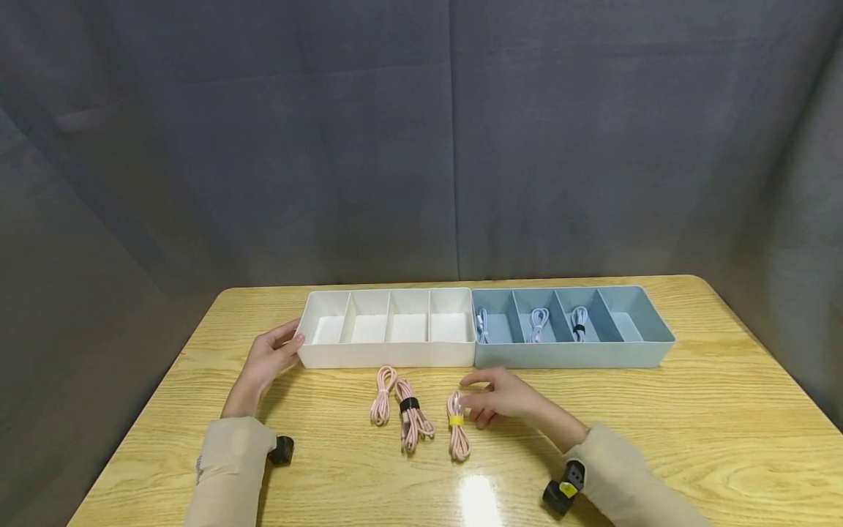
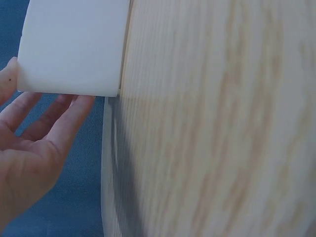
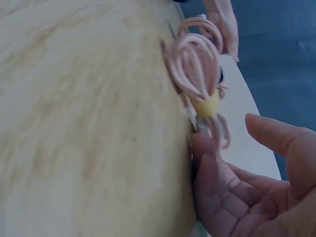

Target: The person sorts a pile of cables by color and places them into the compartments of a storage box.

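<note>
My left hand (image 1: pixel 268 356) touches the left end of a white divided box (image 1: pixel 385 356). In the left wrist view its fingers (image 2: pixel 71 116) rest against the box's end wall, with the thumb at the edge. My right hand (image 1: pixel 503 399) is beside a coiled pink cable with a yellow tie (image 1: pixel 459 443), its fingertips at the cable's upper end. In the right wrist view the thumb (image 3: pixel 271 133) stands apart from the fingers. Two more pink cables lie to the left, one coiled bundle (image 1: pixel 380 410) and one bundle with a black tie (image 1: pixel 410 424).
A blue divided box (image 1: pixel 569 357) adjoins the white box on the right. Its three left compartments hold light cables: one (image 1: pixel 484 326) at the left, another (image 1: pixel 538 323), and one with a black tie (image 1: pixel 579 322). Grey curtain (image 1: pixel 329 146) hangs behind the wooden table (image 1: pixel 342 483).
</note>
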Motion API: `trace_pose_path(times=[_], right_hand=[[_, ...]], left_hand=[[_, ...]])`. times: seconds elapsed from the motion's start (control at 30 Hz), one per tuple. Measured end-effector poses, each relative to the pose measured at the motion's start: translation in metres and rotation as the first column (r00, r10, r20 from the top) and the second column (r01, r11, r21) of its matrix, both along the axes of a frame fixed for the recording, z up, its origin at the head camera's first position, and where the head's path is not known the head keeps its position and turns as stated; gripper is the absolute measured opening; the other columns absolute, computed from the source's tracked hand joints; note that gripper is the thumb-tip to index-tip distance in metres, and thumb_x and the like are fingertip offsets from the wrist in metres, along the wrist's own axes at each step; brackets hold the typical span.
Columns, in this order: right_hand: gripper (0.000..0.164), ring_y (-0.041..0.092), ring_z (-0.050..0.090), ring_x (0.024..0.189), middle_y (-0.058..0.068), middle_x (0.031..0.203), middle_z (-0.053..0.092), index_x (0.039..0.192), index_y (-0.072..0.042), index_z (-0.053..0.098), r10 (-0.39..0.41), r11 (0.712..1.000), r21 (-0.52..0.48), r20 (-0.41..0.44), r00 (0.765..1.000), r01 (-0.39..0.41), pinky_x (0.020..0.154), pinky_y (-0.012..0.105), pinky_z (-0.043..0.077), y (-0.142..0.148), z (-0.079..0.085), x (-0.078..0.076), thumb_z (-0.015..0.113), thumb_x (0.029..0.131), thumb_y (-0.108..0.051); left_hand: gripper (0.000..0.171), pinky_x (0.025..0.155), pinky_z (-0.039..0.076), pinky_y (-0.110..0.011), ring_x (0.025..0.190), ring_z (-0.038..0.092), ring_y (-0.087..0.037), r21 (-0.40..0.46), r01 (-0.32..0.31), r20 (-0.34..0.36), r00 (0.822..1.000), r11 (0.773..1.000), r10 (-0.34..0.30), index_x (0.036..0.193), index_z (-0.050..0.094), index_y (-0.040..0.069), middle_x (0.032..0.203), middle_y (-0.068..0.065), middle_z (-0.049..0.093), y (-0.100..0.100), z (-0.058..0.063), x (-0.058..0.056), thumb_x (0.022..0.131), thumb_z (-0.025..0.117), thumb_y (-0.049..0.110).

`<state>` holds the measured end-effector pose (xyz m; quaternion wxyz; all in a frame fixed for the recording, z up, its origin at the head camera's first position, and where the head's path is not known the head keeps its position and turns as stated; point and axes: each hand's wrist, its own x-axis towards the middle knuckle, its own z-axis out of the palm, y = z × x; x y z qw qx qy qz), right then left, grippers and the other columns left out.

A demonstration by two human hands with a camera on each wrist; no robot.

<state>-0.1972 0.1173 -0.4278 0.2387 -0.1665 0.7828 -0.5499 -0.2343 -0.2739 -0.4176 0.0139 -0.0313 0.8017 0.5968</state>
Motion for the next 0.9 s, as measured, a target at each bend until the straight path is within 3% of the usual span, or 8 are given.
trace_pose_path(times=[0.23,0.53,0.9], right_hand=[[0.046,0.021,0.061,0.051,0.016,0.065,0.064,0.119,0.008,0.052,0.028,0.998,0.047,0.012,1.000,-0.028,0.047,0.031,0.052,-0.010,-0.005,0.003,0.066,0.083,-0.016],[0.029,0.019,0.060,0.048,0.012,0.059,0.063,0.104,0.006,0.060,0.028,0.997,0.073,-0.001,1.000,-0.028,0.045,0.030,0.051,-0.016,-0.005,0.002,0.065,0.079,-0.007],[0.034,0.020,0.061,0.050,0.015,0.062,0.063,0.109,0.012,0.056,0.039,0.999,-0.038,0.036,0.999,-0.038,0.050,0.034,0.054,-0.005,-0.006,0.002,0.063,0.079,-0.003]], left_hand=[[0.049,0.087,0.047,-0.027,0.117,0.043,-0.037,0.007,-0.001,0.006,1.000,1.000,0.001,0.138,0.032,-0.003,0.136,-0.027,0.036,0.000,-0.002,-0.001,0.096,0.048,0.014],[0.050,0.089,0.046,-0.029,0.120,0.040,-0.040,0.020,0.009,0.005,1.000,1.000,-0.009,0.139,0.031,-0.002,0.137,-0.027,0.033,-0.002,-0.001,-0.001,0.096,0.047,0.015],[0.049,0.091,0.044,-0.033,0.119,0.042,-0.038,0.017,0.011,0.010,1.000,1.000,-0.011,0.139,0.031,-0.002,0.137,-0.025,0.035,-0.003,-0.002,-0.001,0.096,0.047,0.015]])
